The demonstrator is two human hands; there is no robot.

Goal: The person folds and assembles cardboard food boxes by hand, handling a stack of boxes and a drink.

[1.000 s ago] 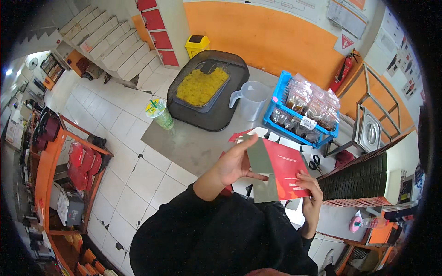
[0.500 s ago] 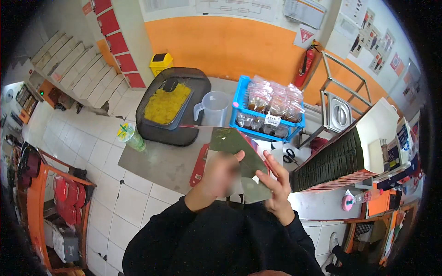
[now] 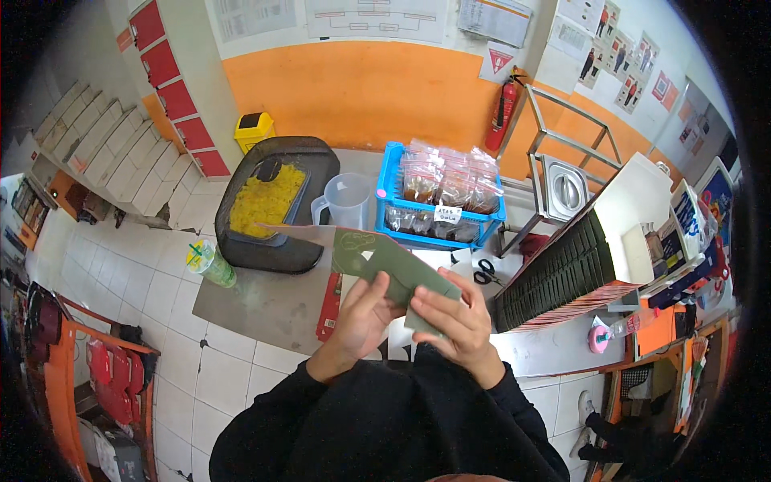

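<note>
The green card (image 3: 393, 271), partly folded, is held up over the near part of the desk (image 3: 257, 301), its far panel reaching to 11 o'clock; the left hand (image 3: 365, 313) is half closed, thumb against the card's near edge and fingers curled in beside it; the right hand (image 3: 454, 317) is loosely bent, fingers laid across the face at 4 o'clock and apparently gripping it, its thumb hidden; if the two hands press unevenly, a crease could run crooked or the card tear at a slot; a long panel swinging out towards 10 o'clock could brush the tray (image 3: 301, 261) of yellow food (image 3: 269, 197) and pick up a smear; an elbow pushed towards 3 o'clock might upset the tall stack of cards (image 3: 554, 277); compared with half a second ago, the card shows a narrower, folded shape rather than one broad green face; the right hand's fingers now lie over it instead of at its edge; the left hand, blurred then, is sharp; the red card (image 3: 328, 305) at 9 o'clock stays on the desk.
</note>
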